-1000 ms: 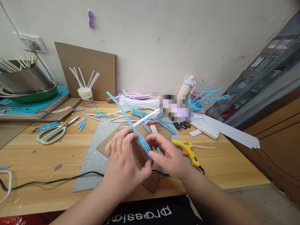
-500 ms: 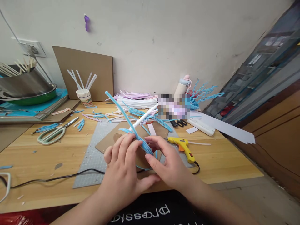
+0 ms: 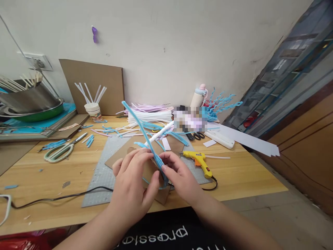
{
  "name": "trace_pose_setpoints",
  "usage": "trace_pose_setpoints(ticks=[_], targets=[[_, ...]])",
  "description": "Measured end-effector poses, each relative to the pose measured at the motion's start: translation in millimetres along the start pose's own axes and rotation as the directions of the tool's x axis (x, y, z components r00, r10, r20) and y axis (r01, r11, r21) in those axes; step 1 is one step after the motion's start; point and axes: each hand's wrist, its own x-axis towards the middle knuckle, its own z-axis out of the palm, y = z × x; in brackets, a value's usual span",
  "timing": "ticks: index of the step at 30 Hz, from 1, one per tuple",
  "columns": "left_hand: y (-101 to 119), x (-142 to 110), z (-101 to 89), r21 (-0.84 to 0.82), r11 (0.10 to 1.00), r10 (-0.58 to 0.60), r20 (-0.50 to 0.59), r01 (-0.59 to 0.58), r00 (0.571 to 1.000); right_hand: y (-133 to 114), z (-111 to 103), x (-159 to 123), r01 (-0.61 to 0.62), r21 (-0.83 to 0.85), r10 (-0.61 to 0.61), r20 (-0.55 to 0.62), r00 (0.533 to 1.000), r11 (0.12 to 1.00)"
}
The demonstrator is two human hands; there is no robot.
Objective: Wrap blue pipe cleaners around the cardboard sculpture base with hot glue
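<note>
My left hand (image 3: pixel 131 178) curls over a brown cardboard piece (image 3: pixel 150 171), its fingertips against the blue pipe cleaners (image 3: pixel 139 121). One pipe cleaner sticks up and leans to the left; lower down, several lie side by side along the cardboard's edge. My right hand (image 3: pixel 182 178) pinches these between thumb and fingers on the right side. Behind the fingers, a white fuzzy-wrapped stem (image 3: pixel 163 130) slants up to the right, its far end blurred out. Under the work lie a flat cardboard sheet (image 3: pixel 114 158) and a grey cutting mat (image 3: pixel 96 187).
A yellow hot glue gun (image 3: pixel 199 160) lies right of my hands, its black cord near them. Green-handled scissors (image 3: pixel 61 151) rest at left. Behind are bundled white pipe cleaners (image 3: pixel 148 116), paper cups (image 3: pixel 93 111), a bottle (image 3: pixel 198 99) and black scissors (image 3: pixel 199 135).
The upright blue pipe cleaner has swung slightly right and steeper. My left thumb has lifted up against the cardboard, and my right fingers have closed in on the pipe cleaners. The view has shifted slightly.
</note>
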Motion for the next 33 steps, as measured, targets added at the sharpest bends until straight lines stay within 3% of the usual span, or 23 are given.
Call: trace_pose_setpoints(ticks=[4, 6, 11, 17, 23, 26, 33], targets=[[-1, 0, 6.0, -0.047, 0.998, -0.049, -0.136, 0.043, 0.99, 2, 3, -1, 0.034, -0.064, -0.036, -0.033, 0.999, 0.997], [-2, 1, 8.1, -0.012, 0.995, -0.1, -0.117, 0.1, 0.988, 3, 4, -2, 0.026, -0.07, -0.03, -0.049, 0.998, 0.997], [-7, -2, 9.8, 0.064, 0.971, -0.235, 0.034, 0.232, 0.971, 3, 4, -3, -0.002, 0.018, 0.002, -0.025, 1.0, 1.0], [-22, -11, 13.4, -0.188, 0.925, -0.276, 0.263, 0.33, 0.925, 12, 2, 1, -0.022, 0.236, 0.015, 0.03, 0.999, 0.972], [-28, -15, 10.0, -0.444, 0.785, -0.215, 0.459, 0.432, 0.862, 10, 6, 9, -0.033, 0.421, 0.018, 0.041, 0.999, 0.906], [-29, -13, 9.3, -0.496, 0.773, -0.169, 0.439, 0.395, 0.882, 4, 8, 16, -0.038, 0.444, 0.017, 0.05, 0.999, 0.895], [-37, -8, 30.2, -0.357, 0.92, -0.072, 0.258, 0.165, 0.963, 8, 10, 51, 0.058, 0.431, -0.086, 0.046, 0.995, 0.9]])
